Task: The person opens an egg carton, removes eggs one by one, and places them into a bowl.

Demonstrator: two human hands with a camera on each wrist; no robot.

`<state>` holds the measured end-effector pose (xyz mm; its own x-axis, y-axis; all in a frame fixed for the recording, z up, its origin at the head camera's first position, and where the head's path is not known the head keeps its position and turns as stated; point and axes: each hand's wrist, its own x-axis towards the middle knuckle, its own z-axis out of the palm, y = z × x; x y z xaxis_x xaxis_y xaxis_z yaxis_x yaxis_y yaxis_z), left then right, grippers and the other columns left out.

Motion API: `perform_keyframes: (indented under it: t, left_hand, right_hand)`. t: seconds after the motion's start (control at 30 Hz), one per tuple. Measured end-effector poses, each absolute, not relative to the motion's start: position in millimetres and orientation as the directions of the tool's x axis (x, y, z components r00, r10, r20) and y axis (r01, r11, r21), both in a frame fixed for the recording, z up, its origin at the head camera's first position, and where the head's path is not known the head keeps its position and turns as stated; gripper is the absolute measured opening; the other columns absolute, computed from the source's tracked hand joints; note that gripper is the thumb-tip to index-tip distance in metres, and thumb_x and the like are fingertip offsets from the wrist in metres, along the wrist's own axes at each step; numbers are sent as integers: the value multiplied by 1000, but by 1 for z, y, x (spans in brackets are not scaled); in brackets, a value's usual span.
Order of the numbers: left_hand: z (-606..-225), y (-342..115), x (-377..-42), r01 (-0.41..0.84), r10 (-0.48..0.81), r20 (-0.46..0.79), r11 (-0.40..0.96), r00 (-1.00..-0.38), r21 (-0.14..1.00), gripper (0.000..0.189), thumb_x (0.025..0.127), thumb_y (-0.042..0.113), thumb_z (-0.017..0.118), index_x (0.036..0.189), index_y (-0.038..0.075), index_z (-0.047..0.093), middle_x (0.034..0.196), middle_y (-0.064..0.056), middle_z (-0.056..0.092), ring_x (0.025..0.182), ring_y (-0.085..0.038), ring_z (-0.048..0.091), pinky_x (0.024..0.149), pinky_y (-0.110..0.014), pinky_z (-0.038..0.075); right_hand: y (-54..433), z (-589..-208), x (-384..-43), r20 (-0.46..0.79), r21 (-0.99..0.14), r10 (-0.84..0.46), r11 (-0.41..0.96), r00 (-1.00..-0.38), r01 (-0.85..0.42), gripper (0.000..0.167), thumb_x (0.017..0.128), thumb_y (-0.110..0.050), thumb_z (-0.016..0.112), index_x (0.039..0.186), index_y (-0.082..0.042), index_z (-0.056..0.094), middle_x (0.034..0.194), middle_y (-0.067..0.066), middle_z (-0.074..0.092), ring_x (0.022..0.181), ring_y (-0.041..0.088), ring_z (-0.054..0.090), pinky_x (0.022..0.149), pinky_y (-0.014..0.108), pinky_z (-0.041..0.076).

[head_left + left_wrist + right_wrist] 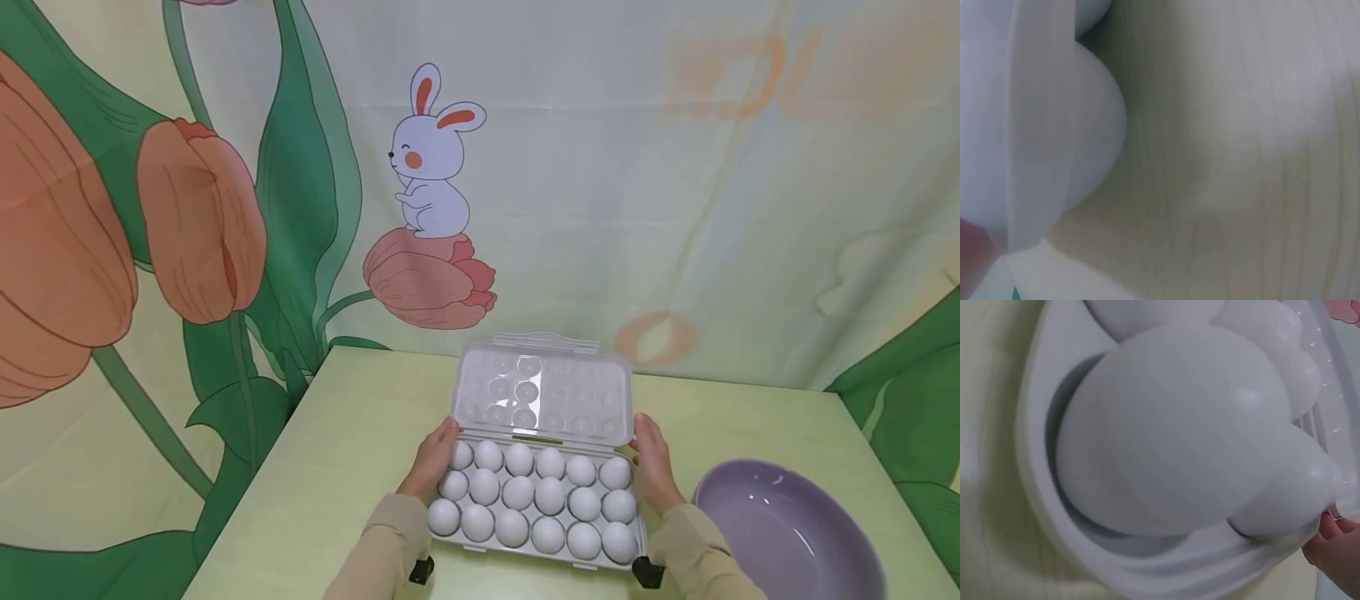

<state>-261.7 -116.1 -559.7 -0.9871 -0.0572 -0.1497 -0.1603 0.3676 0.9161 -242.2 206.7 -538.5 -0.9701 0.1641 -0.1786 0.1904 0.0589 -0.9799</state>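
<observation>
A clear plastic egg carton (530, 552) filled with rows of white eggs (518, 493) lies before me, its see-through lid (570, 383) swung back toward the wall. My left hand (433, 458) grips its left side near the hinge, thumb along the edge. On the opposite side my right hand (654, 467) holds the right edge by the lid corner. The left wrist view shows the rim and rounded cups from the side, above a shadow on the wood. Close up in the right wrist view, one large egg (1172, 431) sits in its cup, with curled right fingers (1329, 534) at the far edge.
A purple bowl (795, 533) stands to the right, beside my right forearm. The pale wooden table (360, 433) ends at a hanging cloth backdrop (562, 208) printed with tulips and a rabbit. Small black devices sit under both wrists.
</observation>
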Motion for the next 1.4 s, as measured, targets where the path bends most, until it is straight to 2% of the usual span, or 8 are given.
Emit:
perform_keyframes:
  t: [0.23, 0.47, 0.8, 1.07, 1.2, 1.3, 1.4]
  left_hand:
    - [-560, -115, -261, -203, -95, -182, 342, -979, 917, 48, 93, 36, 32, 126, 4, 48, 133, -19, 40, 126, -37, 31, 104, -47, 23]
    - [-560, -115, -262, -209, -101, -186, 343, -977, 916, 48, 93, 36, 32, 127, 5, 47, 134, -18, 39, 126, -37, 30, 104, -47, 23]
    - [-560, -114, -261, -227, -116, -199, 327, -973, 917, 49, 93, 36, 33, 130, 5, 44, 135, -18, 38, 127, -37, 29, 104, -47, 22]
    - [-556, -121, -261, -195, -40, -192, 287, -981, 938, 47, 93, 33, 36, 127, 2, 46, 132, -18, 42, 126, -35, 32, 104, -46, 23]
    - [-548, -130, -261, -178, 22, -195, 321, -981, 930, 44, 92, 31, 38, 124, 2, 47, 126, -18, 48, 117, -33, 43, 95, -45, 36]
    - [-543, -139, -261, -206, 62, -239, 329, -969, 922, 44, 92, 30, 40, 124, 0, 46, 121, -20, 50, 105, -32, 51, 82, -42, 46]
    - [-540, -148, -260, -265, 81, -305, 321, -949, 909, 46, 89, 26, 43, 125, -2, 43, 118, -21, 50, 97, -30, 54, 75, -40, 49]
  right_hand:
    - [205, -546, -242, -184, -977, 166, 73, -969, 198, 70, 91, -50, 24, 139, 0, 13, 141, 23, 18, 123, 42, 28, 104, 50, 19]
    - [203, -548, -242, -169, -978, 180, 96, -969, 188, 68, 91, -49, 25, 136, 1, 19, 138, 22, 23, 121, 42, 30, 104, 47, 21]
    - [204, -550, -242, -163, -977, 159, 113, -974, 182, 68, 91, -49, 25, 136, 1, 19, 139, 22, 22, 122, 41, 29, 104, 47, 20]
    - [210, -542, -239, -152, -974, 99, 152, -983, 166, 70, 92, -47, 25, 139, 3, 12, 144, 24, 12, 132, 39, 13, 108, 47, 13]
    - [217, -534, -239, -126, -961, 83, 238, -989, 142, 68, 92, -44, 29, 138, 5, 17, 143, 24, 16, 132, 37, 14, 108, 46, 13]
    - [221, -527, -240, -116, -930, 61, 344, -991, 130, 61, 92, -38, 36, 135, 4, 26, 138, 26, 27, 128, 37, 24, 105, 47, 21]
    - [223, -522, -239, -107, -883, 32, 457, -994, 110, 52, 90, -28, 44, 131, 3, 35, 132, 28, 35, 120, 39, 37, 98, 47, 31]
